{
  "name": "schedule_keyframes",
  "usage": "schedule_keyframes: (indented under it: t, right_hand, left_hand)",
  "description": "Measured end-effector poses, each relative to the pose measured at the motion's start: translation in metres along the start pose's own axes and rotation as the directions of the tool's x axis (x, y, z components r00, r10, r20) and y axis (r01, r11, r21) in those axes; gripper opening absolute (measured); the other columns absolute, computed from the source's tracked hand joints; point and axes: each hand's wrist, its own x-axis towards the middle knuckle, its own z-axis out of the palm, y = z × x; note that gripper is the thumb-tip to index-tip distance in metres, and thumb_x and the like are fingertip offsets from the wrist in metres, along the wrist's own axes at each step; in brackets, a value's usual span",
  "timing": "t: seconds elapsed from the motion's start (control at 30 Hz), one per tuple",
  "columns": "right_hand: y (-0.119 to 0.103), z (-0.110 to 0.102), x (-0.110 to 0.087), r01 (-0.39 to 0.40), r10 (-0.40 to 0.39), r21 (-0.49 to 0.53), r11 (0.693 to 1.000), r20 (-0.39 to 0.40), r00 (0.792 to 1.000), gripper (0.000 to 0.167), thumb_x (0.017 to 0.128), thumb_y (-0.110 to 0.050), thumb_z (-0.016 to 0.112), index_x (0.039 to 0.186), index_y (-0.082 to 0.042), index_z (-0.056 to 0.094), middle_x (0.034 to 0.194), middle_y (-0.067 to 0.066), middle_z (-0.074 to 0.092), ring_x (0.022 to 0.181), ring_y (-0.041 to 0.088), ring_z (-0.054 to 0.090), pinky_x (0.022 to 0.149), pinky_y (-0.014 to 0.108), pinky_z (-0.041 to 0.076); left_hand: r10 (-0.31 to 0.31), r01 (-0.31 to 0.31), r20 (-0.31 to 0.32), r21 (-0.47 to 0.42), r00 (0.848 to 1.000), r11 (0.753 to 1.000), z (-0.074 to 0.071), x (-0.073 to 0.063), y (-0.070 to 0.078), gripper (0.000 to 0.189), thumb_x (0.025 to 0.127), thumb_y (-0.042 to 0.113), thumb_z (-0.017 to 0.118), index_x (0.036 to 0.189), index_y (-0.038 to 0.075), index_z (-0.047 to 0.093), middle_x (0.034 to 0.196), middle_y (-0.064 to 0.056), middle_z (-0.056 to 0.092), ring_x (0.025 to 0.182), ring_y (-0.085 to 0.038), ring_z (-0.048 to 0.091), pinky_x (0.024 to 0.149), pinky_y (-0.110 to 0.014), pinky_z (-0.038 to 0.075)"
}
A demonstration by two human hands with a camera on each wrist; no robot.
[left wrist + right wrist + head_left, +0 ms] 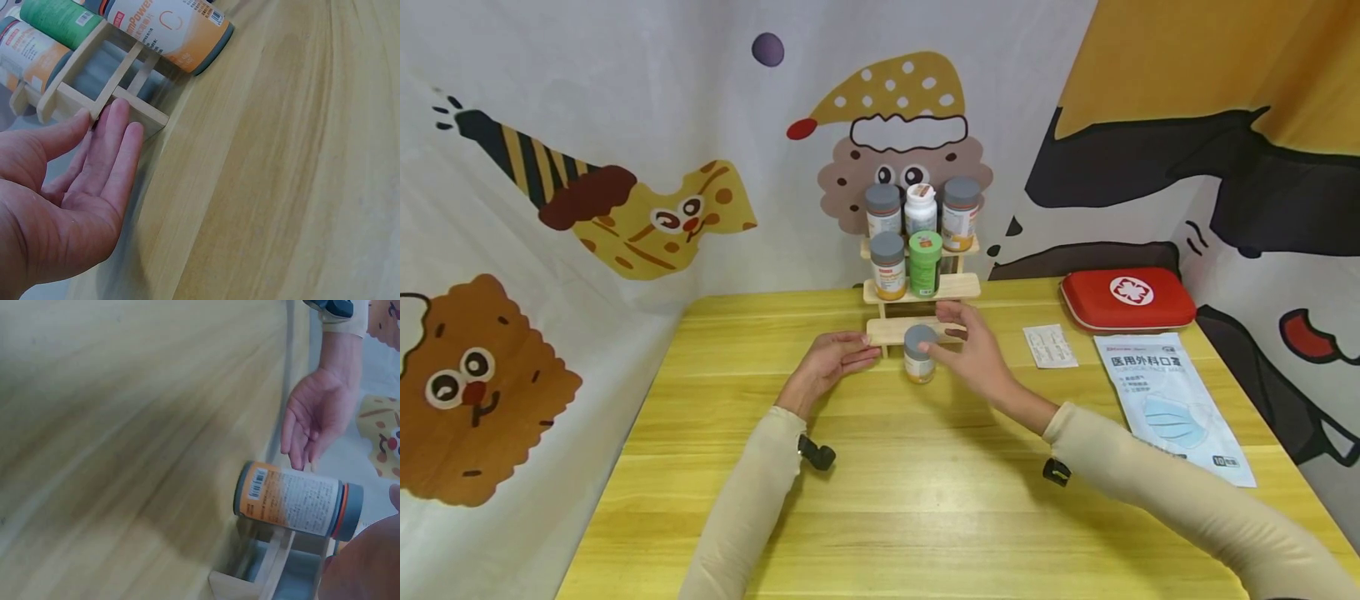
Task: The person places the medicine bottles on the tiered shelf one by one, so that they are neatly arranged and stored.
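Observation:
A three-step wooden stand (880, 332) is at the back of the table. My left hand (831, 362) pinches the left end of its lowest step between thumb and fingers. A supplement jar with a grey lid (919, 354) stands upright on the table just before that step. My right hand (977, 354) is spread at the stand's right side, its fingertips by the steps. Its thumb overlaps the jar's lid in the head view, but in the right wrist view a gap shows between thumb and lid (352, 512).
On the steps stand a green bottle (924, 265), a white bottle (921, 212) and several grey-lidded jars (889, 271). To the right lie a paper slip (1049, 347), a red first-aid case (1127, 300) and a face mask packet (1172, 408). A patterned curtain (662, 83) hangs behind.

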Motion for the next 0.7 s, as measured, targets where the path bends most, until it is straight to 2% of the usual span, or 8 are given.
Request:
schedule_keyframes:
  t: [0.33, 0.5, 0.7]
  right_hand:
    - [0.011, 0.009, -0.006, -0.027, 0.027, -0.006, 1.0, 0.094, 0.995, 0.074, 0.091, -0.01, 0.085, 0.154, 0.0, 0.048, 0.149, 0.02, 0.054, 0.139, 0.041, 0.055, 0.12, 0.063, 0.048]
    - [0.013, 0.01, -0.006, -0.027, 0.03, -0.026, 0.999, 0.116, 0.993, 0.072, 0.093, -0.012, 0.083, 0.155, -0.003, 0.049, 0.147, 0.021, 0.056, 0.133, 0.045, 0.06, 0.117, 0.064, 0.05]
    - [0.013, 0.011, -0.006, -0.043, 0.047, -0.033, 0.999, 0.124, 0.991, 0.07, 0.094, -0.012, 0.081, 0.156, -0.005, 0.048, 0.147, 0.019, 0.055, 0.131, 0.044, 0.061, 0.115, 0.06, 0.054]
  left_hand:
    - [0.008, -0.008, 0.012, 0.003, 1.0, 1.0, 0.0, -0.002, 0.0, 0.036, 0.106, 0.005, 0.062, 0.139, -0.01, 0.06, 0.107, -0.012, 0.08, 0.097, -0.019, 0.08, 0.111, -0.045, 0.059]
    - [0.008, -0.008, 0.009, -0.003, 1.0, 1.0, 0.0, -0.001, -0.001, 0.035, 0.106, 0.004, 0.062, 0.139, -0.01, 0.061, 0.105, -0.011, 0.08, 0.095, -0.019, 0.08, 0.11, -0.044, 0.06]
    - [0.01, -0.01, 0.012, -0.013, 1.0, 1.0, 0.0, 0.0, -0.001, 0.035, 0.106, 0.003, 0.062, 0.138, -0.01, 0.061, 0.105, -0.011, 0.08, 0.096, -0.019, 0.08, 0.107, -0.043, 0.062]
